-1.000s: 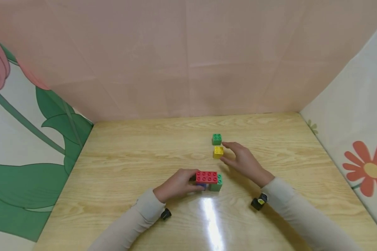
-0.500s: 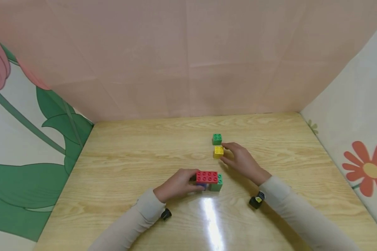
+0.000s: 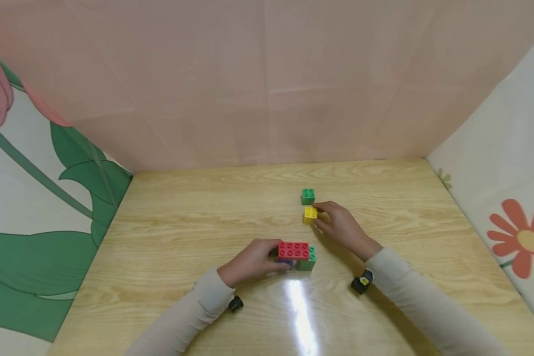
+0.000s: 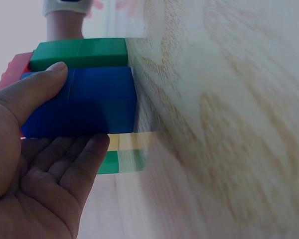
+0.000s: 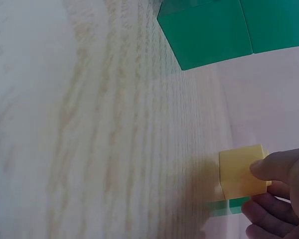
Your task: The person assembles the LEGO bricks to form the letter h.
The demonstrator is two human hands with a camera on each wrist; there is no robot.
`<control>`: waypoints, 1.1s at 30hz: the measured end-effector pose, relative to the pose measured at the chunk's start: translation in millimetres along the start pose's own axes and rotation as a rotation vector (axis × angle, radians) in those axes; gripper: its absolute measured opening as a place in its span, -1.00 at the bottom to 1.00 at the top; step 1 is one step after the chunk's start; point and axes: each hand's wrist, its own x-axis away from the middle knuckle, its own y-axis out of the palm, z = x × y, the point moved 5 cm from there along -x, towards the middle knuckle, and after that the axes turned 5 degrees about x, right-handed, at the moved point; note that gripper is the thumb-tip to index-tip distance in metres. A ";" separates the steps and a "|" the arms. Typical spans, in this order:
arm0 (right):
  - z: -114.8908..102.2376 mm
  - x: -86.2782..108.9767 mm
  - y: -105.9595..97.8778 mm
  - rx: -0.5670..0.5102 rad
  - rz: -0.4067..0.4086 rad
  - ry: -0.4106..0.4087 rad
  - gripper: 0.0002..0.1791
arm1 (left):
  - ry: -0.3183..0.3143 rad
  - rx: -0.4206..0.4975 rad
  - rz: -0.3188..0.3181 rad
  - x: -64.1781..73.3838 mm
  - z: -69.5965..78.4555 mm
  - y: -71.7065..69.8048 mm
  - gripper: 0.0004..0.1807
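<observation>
A red toy brick [image 3: 293,250] bridges two stacks, a blue one [image 4: 89,102] on the left and a green one [image 3: 307,262] on the right. My left hand [image 3: 253,260] holds the blue stack, thumb on one side and fingers on the other. Farther back, my right hand [image 3: 342,227] pinches a small yellow brick [image 3: 310,214]. Its thumb presses the brick's near face in the right wrist view, while the fingers are partly hidden behind. A small green brick [image 3: 308,196] stands just beyond the yellow one.
The wooden table [image 3: 196,207] meets a pinkish cloth backdrop [image 3: 267,99] at its far edge. Side panels with printed flowers flank it. A bright glare strip [image 3: 300,316] lies on the near tabletop. Each wrist carries a small black camera.
My right hand has moved slightly left and its thumb and fingers have come together on the yellow brick. My left hand and the red-topped build have stayed in place.
</observation>
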 end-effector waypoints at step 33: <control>-82.9 34.4 -50.2 -0.041 0.127 -0.264 -0.56 | -0.017 0.021 -0.003 -1.0 -0.2 0.9 -0.74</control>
